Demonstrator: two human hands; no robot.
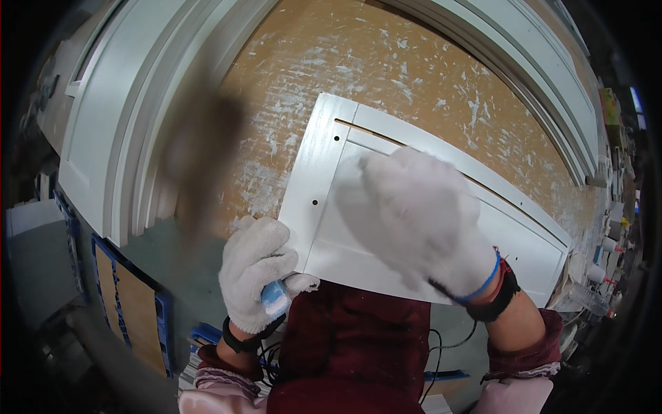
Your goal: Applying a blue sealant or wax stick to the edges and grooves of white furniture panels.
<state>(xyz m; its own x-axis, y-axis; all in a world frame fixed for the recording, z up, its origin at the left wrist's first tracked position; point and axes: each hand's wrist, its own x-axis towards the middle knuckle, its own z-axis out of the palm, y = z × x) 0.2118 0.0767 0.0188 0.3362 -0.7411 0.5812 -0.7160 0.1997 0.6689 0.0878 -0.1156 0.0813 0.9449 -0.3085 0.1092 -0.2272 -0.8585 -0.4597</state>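
A white framed panel [296, 186], like a cabinet door or drawer front, lies on the worktable in front of me. It has a long slot near its far edge and several small dark holes. My left hand [252, 269], in a white knit glove, is at the panel's near left corner. Its curled fingers close around a small blue-and-white piece [276, 298], whose kind I cannot make out. Over the panel's middle is my right hand [427, 214], also gloved and blurred by motion. Its fingers are smeared, and whatever may be under them is hidden.
White panels [103, 152] stand stacked at the left, and more white frames [531, 62] line the far right side. The brown worktable [276, 62] bears white paint marks. Blue-edged boards [131, 297] stand at lower left. Bottles [596, 274] sit at far right. A dark blur [207, 138] covers part of the left.
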